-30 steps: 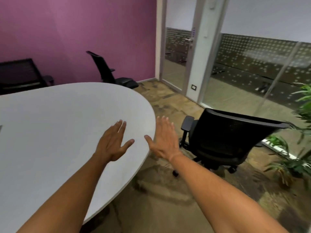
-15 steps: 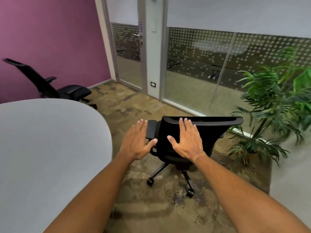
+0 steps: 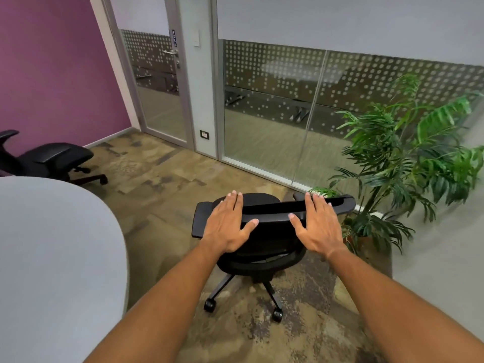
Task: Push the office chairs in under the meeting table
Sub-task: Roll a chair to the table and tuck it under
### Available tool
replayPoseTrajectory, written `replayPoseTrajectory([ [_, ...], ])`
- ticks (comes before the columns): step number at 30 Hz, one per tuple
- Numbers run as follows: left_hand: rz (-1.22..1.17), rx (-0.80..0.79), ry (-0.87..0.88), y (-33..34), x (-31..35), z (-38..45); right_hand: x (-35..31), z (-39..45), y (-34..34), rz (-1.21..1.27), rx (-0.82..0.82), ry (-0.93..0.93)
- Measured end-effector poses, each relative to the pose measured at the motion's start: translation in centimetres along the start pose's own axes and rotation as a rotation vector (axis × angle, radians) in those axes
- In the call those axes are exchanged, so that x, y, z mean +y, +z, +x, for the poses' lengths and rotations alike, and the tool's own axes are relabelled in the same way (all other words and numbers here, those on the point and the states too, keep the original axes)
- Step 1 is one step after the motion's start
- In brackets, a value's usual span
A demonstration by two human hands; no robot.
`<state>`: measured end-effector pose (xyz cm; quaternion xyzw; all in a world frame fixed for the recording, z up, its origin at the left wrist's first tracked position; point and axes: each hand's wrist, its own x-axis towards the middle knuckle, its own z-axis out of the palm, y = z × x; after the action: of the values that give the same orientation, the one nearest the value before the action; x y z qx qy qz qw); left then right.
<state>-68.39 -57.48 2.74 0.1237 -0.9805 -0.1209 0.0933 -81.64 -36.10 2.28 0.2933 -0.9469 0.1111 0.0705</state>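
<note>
- Two flat hands, left hand [image 3: 227, 226] and right hand [image 3: 318, 227], fingers [image 3: 233, 203] released, reached the chair [image 3: 264, 247] backrest's top rail
- Castors suggested easy rolling and swivelling; the rigid rail looked the best hold, well off the bench [image 3: 57, 258] edge

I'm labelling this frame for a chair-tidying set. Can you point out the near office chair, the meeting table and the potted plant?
near office chair [image 3: 272, 217]: head view, on the top rail of its backrest.
meeting table [image 3: 52, 244]: head view, on its bare grey top.
potted plant [image 3: 408, 153]: head view, on its green fronds.
</note>
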Motion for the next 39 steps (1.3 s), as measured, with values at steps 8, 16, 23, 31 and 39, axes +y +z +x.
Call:
replayPoseTrajectory([
  [8,0.047,-0.141,-0.196,3.8,2.2,5.5,6.7,6.4,1.8,-0.064,-0.127,-0.100],
  [16,0.204,-0.276,-0.384,3.5,2.5,7.8,8.6,9.0,3.3,-0.133,-0.190,-0.214],
  [23,0.213,-0.299,-0.440,3.2,3.6,5.2,8.1,7.1,3.3,-0.149,-0.175,-0.242],
  [31,0.201,-0.264,-0.479,1.7,4.8,-1.5,6.1,3.0,2.5,-0.136,-0.164,-0.319],
  [39,0.169,-0.229,-0.597,0.7,6.2,-9.2,3.6,-1.5,1.7,-0.093,-0.185,-0.432],
])
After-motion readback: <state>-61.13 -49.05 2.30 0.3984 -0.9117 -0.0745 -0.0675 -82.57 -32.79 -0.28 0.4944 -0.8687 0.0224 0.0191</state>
